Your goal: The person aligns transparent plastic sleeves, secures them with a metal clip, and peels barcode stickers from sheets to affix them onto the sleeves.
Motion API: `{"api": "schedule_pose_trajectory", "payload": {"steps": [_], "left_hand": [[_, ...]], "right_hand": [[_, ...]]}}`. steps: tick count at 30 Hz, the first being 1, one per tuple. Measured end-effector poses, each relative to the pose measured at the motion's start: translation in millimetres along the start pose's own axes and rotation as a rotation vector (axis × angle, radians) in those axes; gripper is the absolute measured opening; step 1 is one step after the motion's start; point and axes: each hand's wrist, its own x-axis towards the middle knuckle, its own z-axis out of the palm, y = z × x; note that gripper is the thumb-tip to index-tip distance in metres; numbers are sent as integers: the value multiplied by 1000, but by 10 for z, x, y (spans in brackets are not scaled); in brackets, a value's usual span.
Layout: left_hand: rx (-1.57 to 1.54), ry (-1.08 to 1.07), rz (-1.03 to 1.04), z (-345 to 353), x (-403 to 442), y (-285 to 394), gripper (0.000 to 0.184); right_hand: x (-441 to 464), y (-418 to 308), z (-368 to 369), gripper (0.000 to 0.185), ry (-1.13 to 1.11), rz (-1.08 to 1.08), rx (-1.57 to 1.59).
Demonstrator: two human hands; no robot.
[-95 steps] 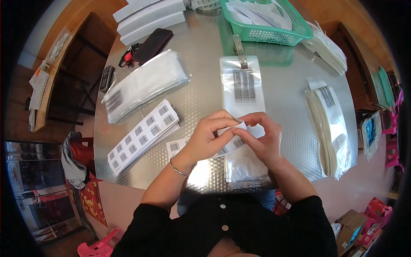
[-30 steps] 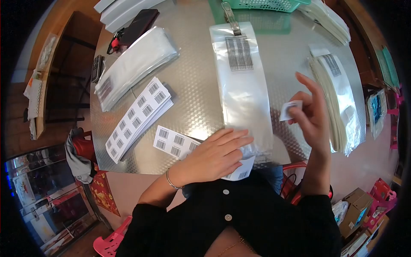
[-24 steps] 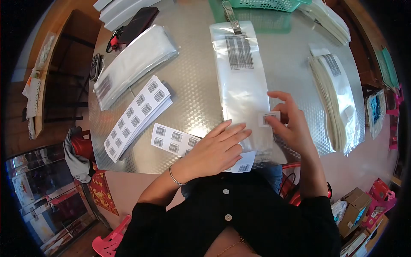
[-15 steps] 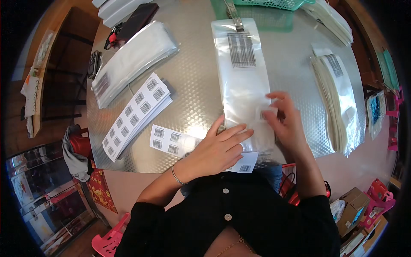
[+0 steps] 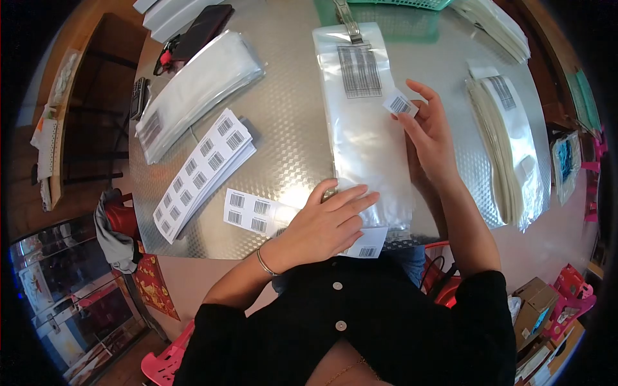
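A stack of clear plastic bags [image 5: 367,138] lies in front of me, with a metal clip [image 5: 347,22] at its far end and a printed block [image 5: 360,71] below the clip. My left hand [image 5: 328,222] rests on the near left part of the bags, fingers spread. Under and beside it a label strip [image 5: 368,243] sticks out at the table edge. My right hand [image 5: 430,132] pinches a small barcode label [image 5: 400,103] between thumb and finger, just above the upper right side of the bags. Another piece of label sheet [image 5: 248,211] lies left of my left hand.
A stack of label sheets [image 5: 203,174] and a bundle of bags [image 5: 203,90] lie at the left, near a dark phone case [image 5: 203,32]. More bags [image 5: 508,148] lie at the right. A green basket [image 5: 412,3] and white boxes [image 5: 174,19] stand at the back.
My right hand first peeled at a label with my left, then swung out right with it, came down near the bags and has now moved up along them. My left hand has settled on the bags.
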Motion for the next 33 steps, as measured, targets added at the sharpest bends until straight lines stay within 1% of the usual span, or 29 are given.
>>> {"api": "schedule_pose_trajectory", "payload": {"steps": [6, 9, 12, 15, 18, 21, 25, 28, 31, 33], "left_hand": [[-16, -3, 22, 9, 44, 1, 20], [-22, -29, 8, -17, 56, 12, 18], [-11, -11, 5, 21, 48, -12, 18], [-15, 2, -8, 1, 43, -4, 20], [-24, 4, -3, -42, 37, 7, 20], [-38, 15, 5, -96, 55, 4, 19], [7, -2, 59, -151, 173, -31, 21], [31, -34, 97, -143, 197, -73, 23], [27, -22, 141, -72, 183, -118, 23], [10, -3, 161, -49, 173, -130, 23]], "right_hand": [[36, 57, 6, 49, -56, -19, -153], [56, 113, 49, 48, -41, -49, -134], [78, 80, 75, 48, -68, -32, -80], [88, 108, 64, 47, -39, -33, -38], [66, 70, -63, 40, 42, -37, -115], [95, 14, -204, 28, 107, 24, 34], [80, -88, -306, 18, 163, 134, 42], [48, -155, -298, 16, 156, 194, 109], [16, -175, -328, 16, 125, 190, 63], [-39, -258, -277, 17, 97, 153, -42]]}}
